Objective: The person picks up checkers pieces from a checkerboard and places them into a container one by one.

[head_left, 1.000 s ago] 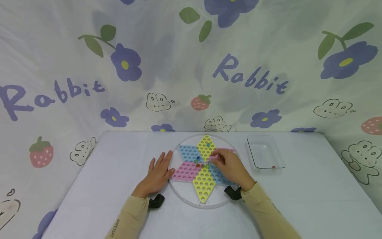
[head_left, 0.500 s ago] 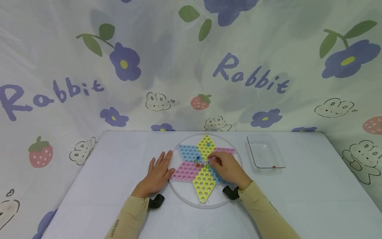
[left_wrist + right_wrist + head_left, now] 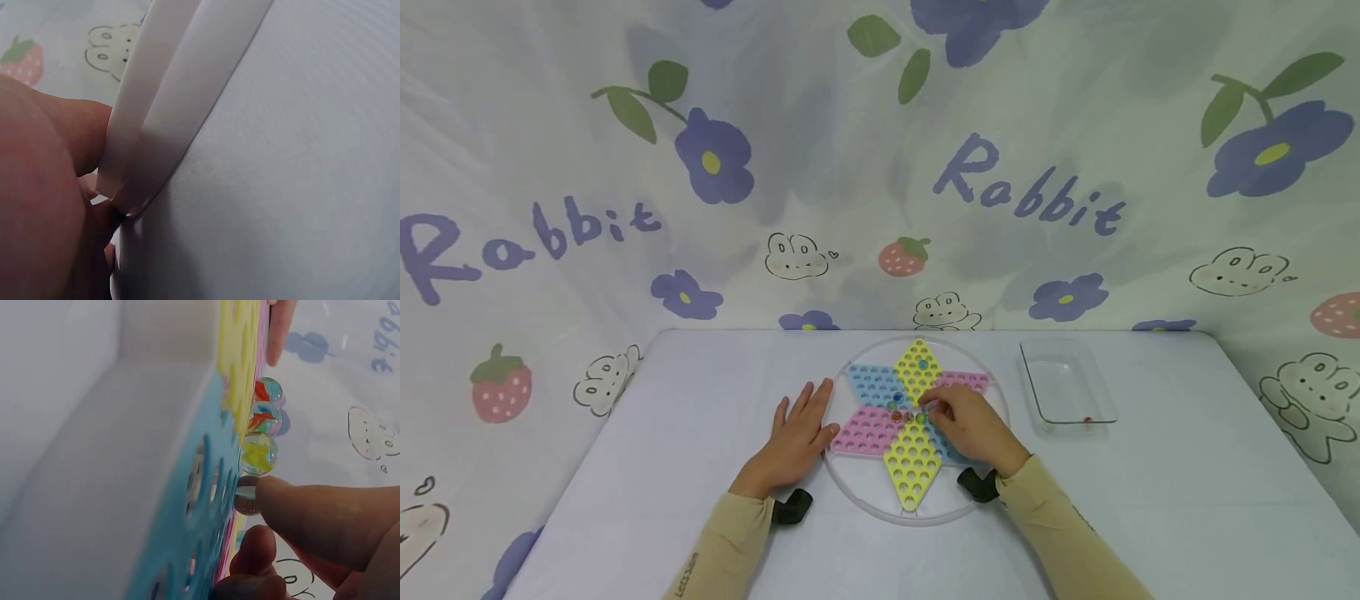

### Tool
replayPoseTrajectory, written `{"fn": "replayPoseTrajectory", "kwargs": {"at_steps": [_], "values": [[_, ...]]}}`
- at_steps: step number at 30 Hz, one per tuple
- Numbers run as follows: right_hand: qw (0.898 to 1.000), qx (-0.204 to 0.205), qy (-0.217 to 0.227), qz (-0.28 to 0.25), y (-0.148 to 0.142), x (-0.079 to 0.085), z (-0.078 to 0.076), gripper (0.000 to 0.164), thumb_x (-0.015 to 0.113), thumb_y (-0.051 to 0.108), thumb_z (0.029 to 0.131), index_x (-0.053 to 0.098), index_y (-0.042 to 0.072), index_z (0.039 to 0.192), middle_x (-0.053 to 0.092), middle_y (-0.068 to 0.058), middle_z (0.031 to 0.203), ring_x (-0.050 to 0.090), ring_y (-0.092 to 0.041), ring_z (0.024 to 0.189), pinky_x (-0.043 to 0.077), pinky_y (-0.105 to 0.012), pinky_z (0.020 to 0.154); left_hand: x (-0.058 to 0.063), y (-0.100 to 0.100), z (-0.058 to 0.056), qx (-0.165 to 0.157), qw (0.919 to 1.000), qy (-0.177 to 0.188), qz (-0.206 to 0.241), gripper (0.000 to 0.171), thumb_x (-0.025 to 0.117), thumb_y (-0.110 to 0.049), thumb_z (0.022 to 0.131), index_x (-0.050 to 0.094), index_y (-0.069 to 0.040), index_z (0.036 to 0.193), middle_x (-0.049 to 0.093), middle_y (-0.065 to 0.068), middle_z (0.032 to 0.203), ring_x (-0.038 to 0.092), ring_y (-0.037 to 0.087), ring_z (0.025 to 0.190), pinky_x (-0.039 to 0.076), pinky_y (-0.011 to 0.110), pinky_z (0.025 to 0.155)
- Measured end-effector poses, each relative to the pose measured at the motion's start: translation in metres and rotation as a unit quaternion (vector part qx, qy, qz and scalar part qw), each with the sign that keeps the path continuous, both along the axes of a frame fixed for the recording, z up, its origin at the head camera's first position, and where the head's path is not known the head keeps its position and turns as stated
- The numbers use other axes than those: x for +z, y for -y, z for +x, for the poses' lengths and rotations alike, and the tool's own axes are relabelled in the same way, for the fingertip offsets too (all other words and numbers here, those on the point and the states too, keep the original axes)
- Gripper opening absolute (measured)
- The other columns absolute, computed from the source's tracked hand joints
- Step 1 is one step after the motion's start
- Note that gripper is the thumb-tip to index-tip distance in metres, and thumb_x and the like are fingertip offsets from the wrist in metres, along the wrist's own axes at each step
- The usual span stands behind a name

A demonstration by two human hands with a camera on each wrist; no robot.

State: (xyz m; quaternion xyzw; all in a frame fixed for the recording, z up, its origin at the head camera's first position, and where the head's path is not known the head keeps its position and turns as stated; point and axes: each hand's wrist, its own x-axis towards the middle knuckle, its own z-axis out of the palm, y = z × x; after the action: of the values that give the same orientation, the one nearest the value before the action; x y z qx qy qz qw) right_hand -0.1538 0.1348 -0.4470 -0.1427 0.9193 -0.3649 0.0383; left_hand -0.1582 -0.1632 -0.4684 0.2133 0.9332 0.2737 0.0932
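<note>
- the left hand (image 3: pixel 793 446) lies back up at the left side of the round star board (image 3: pixel 912 475), its fingers straight and spread, pointing away from the person, the thumb angled out to the rim; in the left wrist view it touches the board's pale edge.
- the right hand (image 3: pixel 973 421) is bent over the middle of the board from the right — its thumb and forefinger tips are brought together on a clear marble (image 3: pixel 248 495), the other fingers folded beneath.
- that marble sits right at the board's surface, by the blue section, next to a yellow-swirled marble (image 3: pixel 259 454).
- beyond it two more marbles with red swirls (image 3: pixel 266 412) stand in line; the head view shows a blue marble (image 3: pixel 898 398) near them and a teal marble (image 3: pixel 922 364) on the far yellow point.
- both forearms, in tan sleeves (image 3: pixel 1067 525), slant inward from the near edge of the table (image 3: pixel 1180 483), a black wrist camera (image 3: pixel 792 507) at each wrist.
- right of the board — well clear of the hand — stands a glass container (image 3: pixel 1060 375) with a red marble (image 3: pixel 1088 420) in its near corner.
</note>
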Motion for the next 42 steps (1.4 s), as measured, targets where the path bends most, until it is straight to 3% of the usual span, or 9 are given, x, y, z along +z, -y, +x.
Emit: {"fn": "replayPoseTrajectory", "kwargs": {"at_steps": [30,42], "values": [[0.999,-0.027,-0.004,-0.021,0.0000,0.0004,0.0018,0.014,0.071,0.006,0.093,0.070,0.005,0.107,0.059,0.002,0.085,0.052,-0.012,0.076,0.048,-0.031,0.072,-0.0003,0.0003,0.0013,0.000,0.9999,-0.011,0.010,0.068,0.046,-0.026,0.108,0.013,0.003,0.159,0.016,0.019,0.166,0.005,0.042,0.152,-0.007,0.063,0.115],[0.999,-0.028,-0.032,-0.031,-0.0038,0.0037,0.0051,0.012,0.071,0.008,0.094,0.069,0.005,0.105,0.060,0.002,0.085,0.052,-0.011,0.075,0.048,-0.030,0.071,0.0008,-0.0001,0.0021,0.003,0.9999,-0.009,0.009,0.068,0.047,-0.024,0.107,0.013,0.003,0.159,0.016,0.019,0.166,0.005,0.042,0.152,-0.007,0.064,0.115]]}}
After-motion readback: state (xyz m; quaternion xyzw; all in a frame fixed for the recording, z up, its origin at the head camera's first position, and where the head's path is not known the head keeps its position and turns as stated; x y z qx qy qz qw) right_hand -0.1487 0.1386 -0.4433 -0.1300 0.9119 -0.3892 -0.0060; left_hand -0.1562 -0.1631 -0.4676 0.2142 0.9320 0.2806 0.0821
